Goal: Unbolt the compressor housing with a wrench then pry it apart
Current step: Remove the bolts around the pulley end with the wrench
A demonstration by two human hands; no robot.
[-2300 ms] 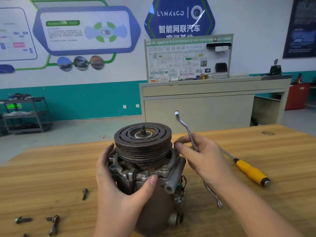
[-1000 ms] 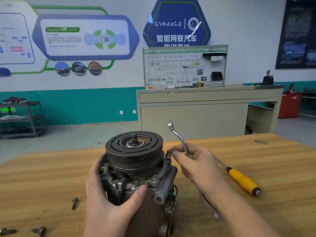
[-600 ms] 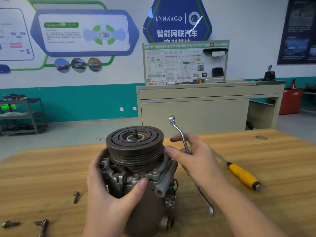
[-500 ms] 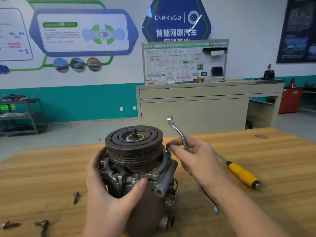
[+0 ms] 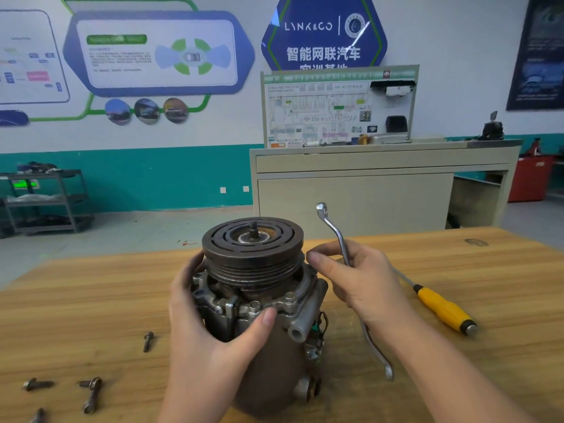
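Note:
The compressor (image 5: 259,288) stands upright on the wooden table (image 5: 76,306), its dark grooved pulley on top and the bolted housing flange below it. My left hand (image 5: 207,325) wraps around the housing from the left, thumb across the front of the flange. My right hand (image 5: 357,282) holds a bent silver wrench (image 5: 335,233) along the palm, its ends sticking out above and below the hand. Thumb and forefinger of that hand pinch at the flange's right rim, just under the pulley; what they pinch is hidden.
A yellow-handled screwdriver (image 5: 442,309) lies on the table right of my right hand. Several removed bolts (image 5: 91,392) lie at the front left, one more (image 5: 148,341) nearer the compressor. A beige cabinet (image 5: 366,193) stands behind the table.
The fingertips of my right hand have stayed at the flange's right rim, shifting slightly as they work there. My left hand keeps its grip. The view has shifted a little.

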